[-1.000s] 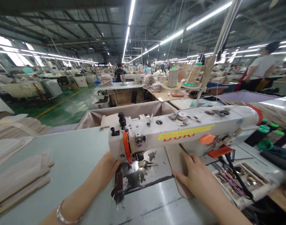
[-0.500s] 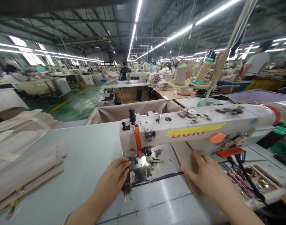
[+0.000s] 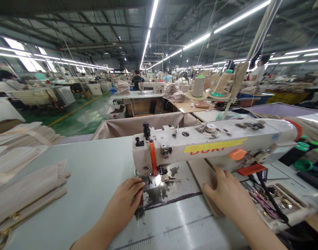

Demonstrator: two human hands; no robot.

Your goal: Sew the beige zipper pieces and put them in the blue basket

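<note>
While the left hand (image 3: 126, 196) rests, loosely bent, by the metal plate (image 3: 174, 189), the nearer right hand (image 3: 228, 189) lies wide on the long beige strip (image 3: 200, 172) pointing away.

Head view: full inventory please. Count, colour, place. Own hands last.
Sewing machine: 1, white, orange parts, centre
Tape strip: 1, yellow, machine front
Flat piece: 1, beige, under machine arm
Tabletop: 1, pale blue-green, beneath machine
Fabric pieces: several, beige, left
Thread cones: 2, grey and tan, behind machine
Spools: several, mostly dark with green tops, far right
Tray: 1, pale, right, small items inside uncountable
Lined bin: 1, mauve-beige, behind table
Floor: green, back left
Lights: several, white, overhead
Co-workers: several, background, too small to count
Left hand: 1, bare, left of needle area
Right hand: 1, bare, on flat piece; grip unclear
</note>
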